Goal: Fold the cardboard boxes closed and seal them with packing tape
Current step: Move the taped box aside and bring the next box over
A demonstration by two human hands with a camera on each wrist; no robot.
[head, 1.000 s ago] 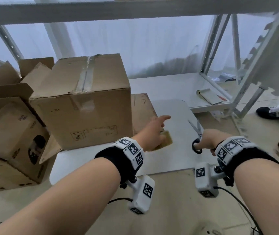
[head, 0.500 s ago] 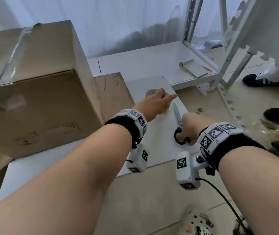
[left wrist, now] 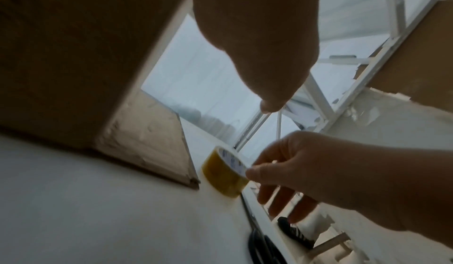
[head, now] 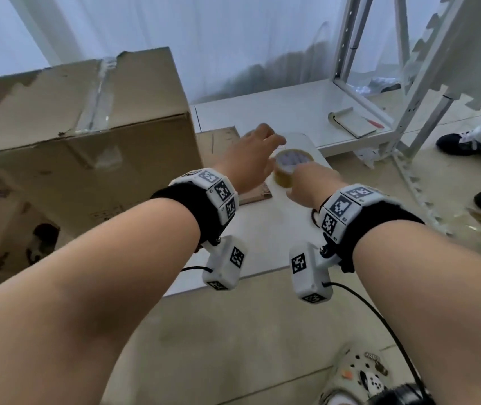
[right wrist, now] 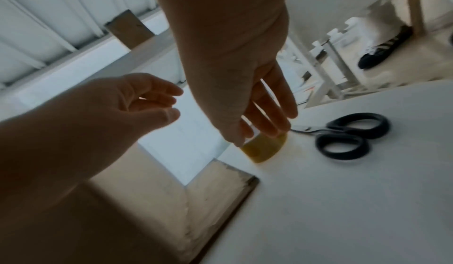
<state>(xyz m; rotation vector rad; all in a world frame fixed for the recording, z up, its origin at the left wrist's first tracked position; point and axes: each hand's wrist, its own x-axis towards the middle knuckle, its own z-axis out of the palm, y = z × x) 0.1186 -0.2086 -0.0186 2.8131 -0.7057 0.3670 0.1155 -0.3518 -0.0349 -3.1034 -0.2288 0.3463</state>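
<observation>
A yellowish roll of packing tape [head: 292, 160] stands tilted near the far edge of the white table [head: 268, 244]. My right hand [head: 303, 179] pinches the tape roll [left wrist: 223, 173] between thumb and fingers. My left hand [head: 259, 150] hovers just left of it with loosely curled fingers [right wrist: 166, 103] that hold nothing. A large cardboard box [head: 87, 159] stands on the left of the table, its top flaps closed under a strip of clear tape [head: 99, 95]. Black-handled scissors [right wrist: 348, 134] lie on the table right of the roll, mostly hidden under my right wrist in the head view.
A flat cardboard sheet [head: 219, 141] lies under the big box. More boxes [head: 5, 229] are stacked at the left. A white metal rack [head: 408, 112] stands at the right, a notebook [head: 350, 124] on its low shelf. Another person's shoes [head: 467, 141] are on the floor.
My right hand let go of the scissors, which now lie on the table, and took the tape roll. My left hand came off the roll and lifted.
</observation>
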